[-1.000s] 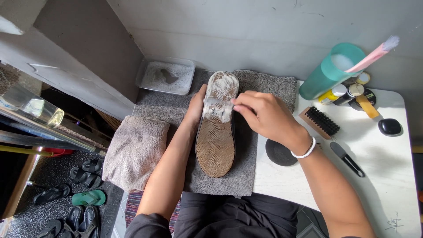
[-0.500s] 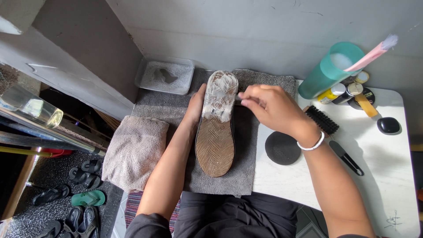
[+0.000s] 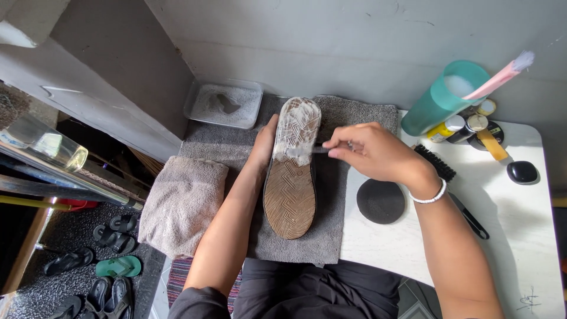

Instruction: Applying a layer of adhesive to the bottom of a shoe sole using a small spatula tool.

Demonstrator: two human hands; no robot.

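Pinched between the fingers of my right hand is a small brush, its bristle end laid across the sole of the shoe; the fingers are pressed tight on the handle. My left hand lies along the shoe's left edge, fingers tucked against its side, though I cannot tell how firmly they close on it.

Nearest me is my dark lap, and just beyond it the front edge of the grey towel that the shoe lies on. The shoe is sole up, heel toward me and toe toward the wall; the brown tread near the heel is bare, while the toe half is covered in white foam. To my left a folded beige cloth rests touching the towel's edge. To my right, on the white table, a round black pad sits just beside the towel, with a black pen-like tool past my wrist.

Farther out, a black bristle brush shows behind my right hand, then a black oval stone and several small tins. A teal cup holding a pink-handled brush stands near the wall, and a clear tray of cloudy water sits at the towel's far left corner.
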